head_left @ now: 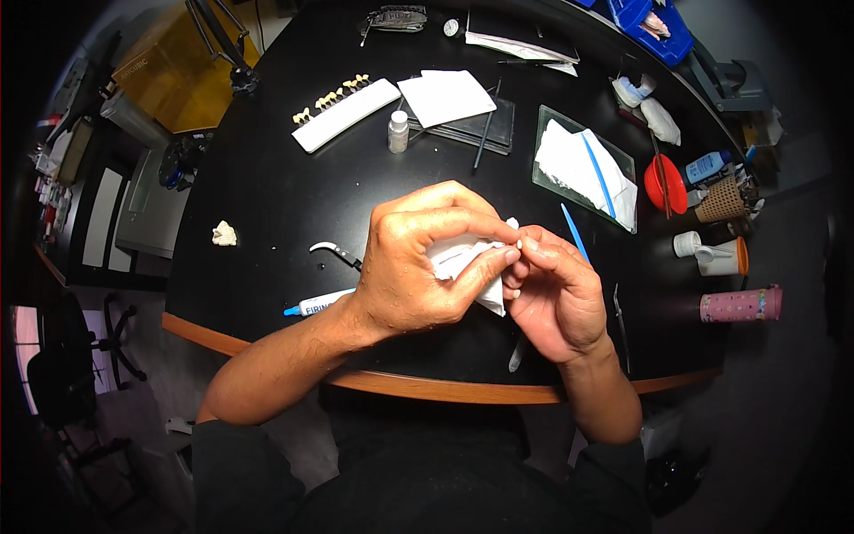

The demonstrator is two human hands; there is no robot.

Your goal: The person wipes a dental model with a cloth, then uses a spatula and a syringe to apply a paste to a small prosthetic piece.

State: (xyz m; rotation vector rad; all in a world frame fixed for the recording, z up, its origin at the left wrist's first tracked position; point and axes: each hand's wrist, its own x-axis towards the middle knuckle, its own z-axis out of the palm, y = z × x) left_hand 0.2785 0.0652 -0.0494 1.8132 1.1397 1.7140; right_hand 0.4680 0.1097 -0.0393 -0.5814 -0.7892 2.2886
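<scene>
Dark elbow-length sleeves (pixel 236 467), plain dark top (pixel 400 489), bare forearms (pixel 280 376), moisture-flecked left hand (pixel 407 258), bare right hand (pixel 565 301)

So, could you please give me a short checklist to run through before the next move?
1. Left grip closed around the white tissue: ok.
2. Small white piece between the left grip and right grip: ok, their fingertips meet there.
3. Left grip dry: not ok, the skin looks wet.
4. Piece free of flaws: cannot tell, too small.
5. Small bottle capped and upright: ok.
</scene>
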